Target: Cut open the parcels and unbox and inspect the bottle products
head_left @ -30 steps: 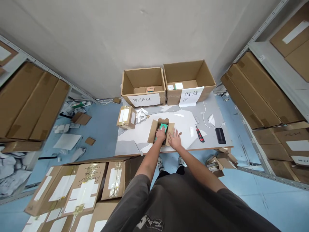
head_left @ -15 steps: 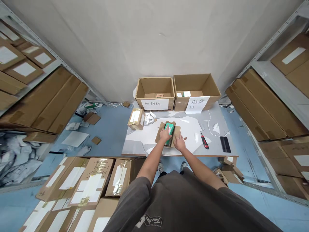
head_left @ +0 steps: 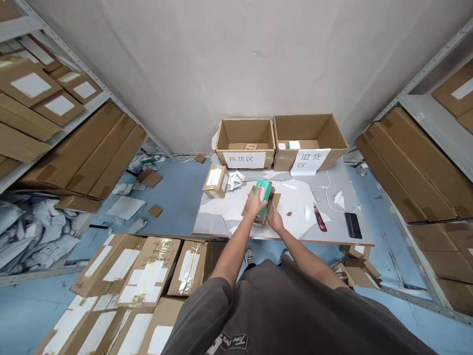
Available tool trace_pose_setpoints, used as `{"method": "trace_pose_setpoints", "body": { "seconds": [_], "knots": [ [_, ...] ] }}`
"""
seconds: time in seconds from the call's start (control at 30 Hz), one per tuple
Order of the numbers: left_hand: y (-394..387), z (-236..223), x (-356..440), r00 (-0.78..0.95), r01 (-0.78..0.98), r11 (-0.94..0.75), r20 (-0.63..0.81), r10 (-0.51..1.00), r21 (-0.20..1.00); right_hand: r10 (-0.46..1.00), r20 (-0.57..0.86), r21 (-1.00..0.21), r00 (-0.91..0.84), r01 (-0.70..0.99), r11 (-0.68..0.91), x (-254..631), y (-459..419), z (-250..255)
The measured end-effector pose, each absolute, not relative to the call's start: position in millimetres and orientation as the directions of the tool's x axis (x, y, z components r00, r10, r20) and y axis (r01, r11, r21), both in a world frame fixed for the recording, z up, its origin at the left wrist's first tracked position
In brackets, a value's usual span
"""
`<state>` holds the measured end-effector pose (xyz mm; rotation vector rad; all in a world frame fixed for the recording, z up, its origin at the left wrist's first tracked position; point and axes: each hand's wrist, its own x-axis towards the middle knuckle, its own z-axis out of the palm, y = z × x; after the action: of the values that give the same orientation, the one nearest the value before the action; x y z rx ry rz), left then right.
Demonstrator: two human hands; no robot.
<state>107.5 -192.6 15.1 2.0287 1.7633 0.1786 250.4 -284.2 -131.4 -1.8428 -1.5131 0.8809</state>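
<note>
On the tabletop (head_left: 212,224) stood two large labelled cartons (head_left: 310,137), one taped box (head_left: 215,181), one small open carton (head_left: 276,199) and one green box (head_left: 265,187), with one red-and-black knife (head_left: 320,218) and one phone (head_left: 353,225) to the right. The left hand (head_left: 254,202) reached forward, its fingers closed around the green box, partly out of the small carton. The right hand (head_left: 274,219) touched that carton's right side; whether its fingers gripped could not be told. Half a second earlier the green box sat deeper inside.
</note>
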Motion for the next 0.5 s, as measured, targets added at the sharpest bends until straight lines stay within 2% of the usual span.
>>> {"method": "trace_pose_setpoints", "body": {
  "seconds": [0.17, 0.5],
  "knots": [
    [-188.4, 28.5, 94.8, 0.124, 0.908, -0.064, -0.119, 0.985, 0.415, 0.991, -0.128, -0.820, 0.034, 0.559, -0.125, 233.3, -264.3, -129.4],
    [-186.1, 54.1, 23.3, -0.016, 0.905, 0.036, -0.051, 0.999, 0.424, 0.972, -0.211, -0.846, -0.106, 0.518, -0.127, 175.6, -225.9, -126.2]
  ]
}}
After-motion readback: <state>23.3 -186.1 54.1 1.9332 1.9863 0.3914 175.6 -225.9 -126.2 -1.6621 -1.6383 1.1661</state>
